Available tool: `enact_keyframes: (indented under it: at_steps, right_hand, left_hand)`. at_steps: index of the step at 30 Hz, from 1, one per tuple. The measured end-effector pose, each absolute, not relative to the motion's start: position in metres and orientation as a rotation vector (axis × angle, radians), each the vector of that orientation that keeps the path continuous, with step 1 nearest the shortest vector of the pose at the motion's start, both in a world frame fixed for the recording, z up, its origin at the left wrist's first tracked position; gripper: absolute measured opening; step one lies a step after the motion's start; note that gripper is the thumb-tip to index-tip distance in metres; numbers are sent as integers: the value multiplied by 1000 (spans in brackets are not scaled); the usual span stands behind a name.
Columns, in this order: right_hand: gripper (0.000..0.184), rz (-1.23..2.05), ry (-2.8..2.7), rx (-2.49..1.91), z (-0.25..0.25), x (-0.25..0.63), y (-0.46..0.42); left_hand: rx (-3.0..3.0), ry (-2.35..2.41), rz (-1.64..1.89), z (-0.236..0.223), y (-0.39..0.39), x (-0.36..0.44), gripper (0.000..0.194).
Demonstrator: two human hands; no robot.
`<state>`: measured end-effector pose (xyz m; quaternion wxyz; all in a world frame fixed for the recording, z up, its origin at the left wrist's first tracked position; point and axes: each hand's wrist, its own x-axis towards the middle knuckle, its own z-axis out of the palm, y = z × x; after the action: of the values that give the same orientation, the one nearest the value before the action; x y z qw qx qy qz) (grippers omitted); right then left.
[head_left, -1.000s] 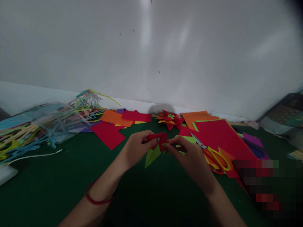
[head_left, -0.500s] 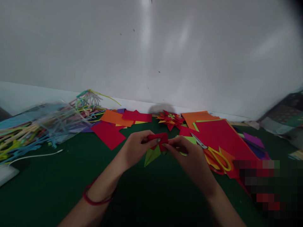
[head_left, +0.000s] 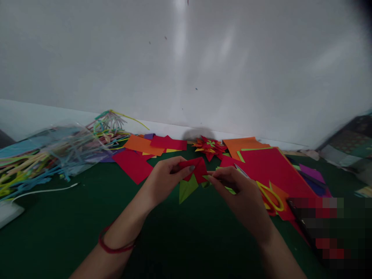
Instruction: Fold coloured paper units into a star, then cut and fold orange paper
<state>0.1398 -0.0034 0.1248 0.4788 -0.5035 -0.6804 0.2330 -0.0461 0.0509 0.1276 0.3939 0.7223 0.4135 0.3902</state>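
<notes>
In the head view, my left hand grips a red folded paper piece, thumb on its front face. A light-green folded paper point hangs below the red paper. At the right edge of this piece, my right hand is closed in a pinch near a small green tip; exactly what its fingers hold is partly hidden. Behind the hands lies a layered paper flower in red, orange and green. Scissors with yellow and red handles lie partly behind my right hand.
To the right, large red paper sheets overlap orange paper. Red and orange cut pieces lie at the back left. Pipe cleaners in clear plastic and a white cable are farther left. A pale wall rises behind.
My right hand has shifted slightly right and down, covering more of the scissors. The red paper now shows a wider, more spread face, and my left hand has moved slightly left.
</notes>
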Motion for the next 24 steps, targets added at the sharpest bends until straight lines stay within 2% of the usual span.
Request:
enact_keyframes:
  at_steps: [12, 18, 24]
  right_hand:
    - [5, 535, -1675, -1218, 122, 139, -3]
    - [6, 460, -1761, -1243, 122, 139, -4]
    - [6, 445, -1795, -1260, 123, 138, -5]
  left_hand:
    - [1894, 1080, 1006, 129, 50, -46, 19]
    - [1925, 1083, 929, 129, 48, -48, 12]
    - [1965, 1073, 849, 131, 45, -48, 15]
